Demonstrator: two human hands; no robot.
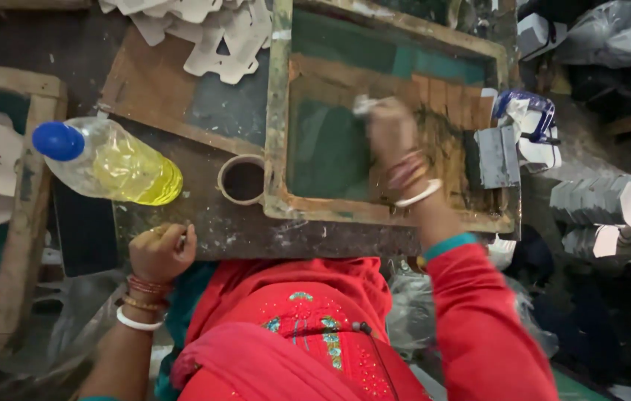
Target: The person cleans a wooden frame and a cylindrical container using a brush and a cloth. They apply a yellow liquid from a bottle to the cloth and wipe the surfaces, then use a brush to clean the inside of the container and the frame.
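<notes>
My right hand [390, 134] is inside a wooden screen-printing frame [278, 126] with green mesh, gripping a pale handle of a squeegee [366, 105] pressed on the mesh; the hand is blurred. Dark ink is smeared along the frame's right side. My left hand [159, 252] rests at the near edge of the dark worktable [256, 230], fingers curled around something small that I cannot make out. Both wrists wear bangles, and the sleeves are red.
A plastic bottle [108, 160] of yellow liquid with a blue cap lies left of the frame. A small round cup [243, 180] stands beside the frame. White die-cut card shapes [204, 30] lie at the back. Another wooden frame [11, 208] is at the left. Stacked card pieces [597, 200] sit right.
</notes>
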